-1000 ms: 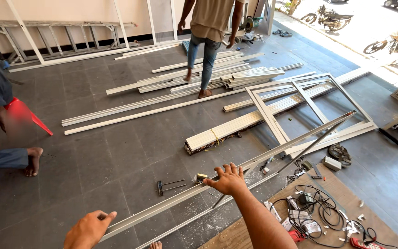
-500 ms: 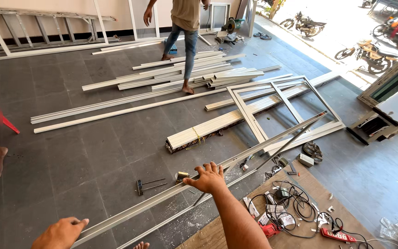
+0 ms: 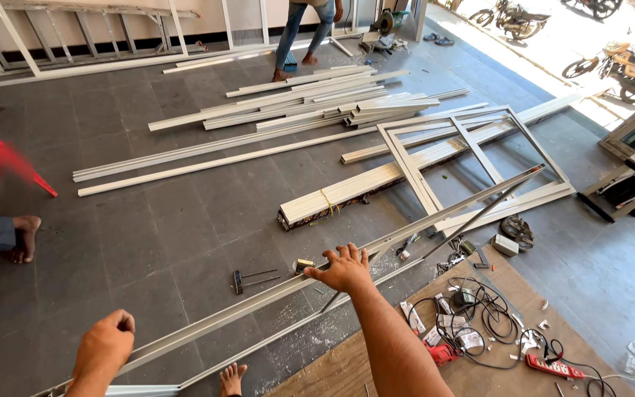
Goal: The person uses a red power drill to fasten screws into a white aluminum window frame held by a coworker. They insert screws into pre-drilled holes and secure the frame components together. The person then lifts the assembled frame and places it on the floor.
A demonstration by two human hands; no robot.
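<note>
Head view: long aluminium rail held slantwise above grey tiled floor, running from lower left edge up to a free end near the window frame. Right hand laid over rail at mid-length, fingers spread and draped over its top edge, grip loose. Left hand closed in a fist around rail near its lower end. Second, thinner strip lying just below, parallel. Open tile to left of rail; bundled profile and stacked profiles lying beyond, well apart. Small clamp tool on floor just beside rail. Plywood sheet at right, crowded with tangled cables and red power strip. Own bare foot at bottom edge. Another person's foot at far left; a third person's legs at top.
</note>
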